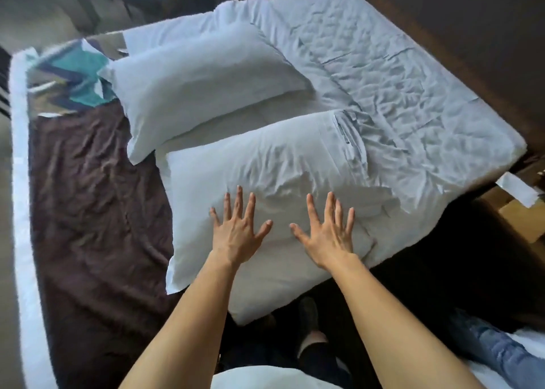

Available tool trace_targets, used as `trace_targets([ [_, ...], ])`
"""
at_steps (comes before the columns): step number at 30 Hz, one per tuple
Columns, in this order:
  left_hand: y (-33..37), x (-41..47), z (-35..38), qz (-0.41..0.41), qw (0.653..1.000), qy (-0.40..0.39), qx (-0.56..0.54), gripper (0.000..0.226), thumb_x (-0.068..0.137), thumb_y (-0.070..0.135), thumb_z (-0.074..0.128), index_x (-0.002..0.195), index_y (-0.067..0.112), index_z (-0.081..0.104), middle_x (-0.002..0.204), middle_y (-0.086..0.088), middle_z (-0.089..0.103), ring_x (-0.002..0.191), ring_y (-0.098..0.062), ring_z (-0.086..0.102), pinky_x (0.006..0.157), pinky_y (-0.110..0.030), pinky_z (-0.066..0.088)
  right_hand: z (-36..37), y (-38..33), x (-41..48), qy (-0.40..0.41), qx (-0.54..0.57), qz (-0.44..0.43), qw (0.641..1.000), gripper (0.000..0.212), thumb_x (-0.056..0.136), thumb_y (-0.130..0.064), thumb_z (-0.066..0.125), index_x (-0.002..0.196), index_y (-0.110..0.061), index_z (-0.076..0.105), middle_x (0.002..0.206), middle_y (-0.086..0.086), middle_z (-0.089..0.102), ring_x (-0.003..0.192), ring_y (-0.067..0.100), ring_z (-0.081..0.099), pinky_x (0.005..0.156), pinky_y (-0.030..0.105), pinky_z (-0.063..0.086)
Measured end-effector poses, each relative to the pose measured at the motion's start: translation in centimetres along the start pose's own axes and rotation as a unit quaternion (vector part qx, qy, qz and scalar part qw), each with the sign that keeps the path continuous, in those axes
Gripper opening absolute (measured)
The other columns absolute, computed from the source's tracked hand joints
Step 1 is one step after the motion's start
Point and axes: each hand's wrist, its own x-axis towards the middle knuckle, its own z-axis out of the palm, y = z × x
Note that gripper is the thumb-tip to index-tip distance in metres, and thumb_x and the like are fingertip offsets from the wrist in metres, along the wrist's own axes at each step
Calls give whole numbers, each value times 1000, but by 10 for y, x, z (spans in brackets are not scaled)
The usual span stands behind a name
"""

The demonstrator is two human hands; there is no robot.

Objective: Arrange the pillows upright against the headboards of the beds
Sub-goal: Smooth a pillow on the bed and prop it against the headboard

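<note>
Two white pillows lie flat on a bed with a wrinkled white sheet. The near pillow reaches to the bed's front edge. My left hand and my right hand rest palm down on it, side by side, fingers spread, holding nothing. The far pillow lies just beyond it, tilted, untouched. A dark wooden headboard runs along the right side of the bed, apart from both pillows.
A dark brown blanket covers the left part of the bed, with a teal patterned cloth at its far end. A person's leg in blue jeans lies at the lower right. My feet stand on dark floor below the bed edge.
</note>
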Motion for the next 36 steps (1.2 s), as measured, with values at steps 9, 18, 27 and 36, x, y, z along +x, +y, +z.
trace_targets([
  [9,-36,104,12,-151,987,10,-57,73,101,64,15,161,31,-11,167,1,-25,155,-30,-17,122,-62,0,12,-77,171,-14,3,-165,986,74,102,-65,23,162,-35,-9,168,11,-22,155,27,-23,120,57,-19],
  [18,-46,193,89,-168,984,64,-6,70,88,83,3,147,59,-26,162,11,-36,149,-23,-34,116,-66,-16,27,112,307,89,-74,-101,988,78,90,-85,11,155,-52,-16,167,1,-29,152,17,-29,121,53,-19],
  [27,-39,187,90,-187,980,65,-7,77,79,87,-10,149,58,-23,162,12,-35,149,-21,-35,116,-66,-16,35,173,316,121,-33,-77,989,81,89,-83,4,159,-45,-9,172,-2,-11,157,18,-12,124,58,-3],
  [36,-39,209,52,-206,974,89,-24,82,77,84,-17,152,50,-20,166,7,-25,155,-25,-19,118,-61,-14,11,41,331,359,111,-176,910,58,104,-50,36,128,-7,67,151,23,49,140,38,47,121,63,10],
])
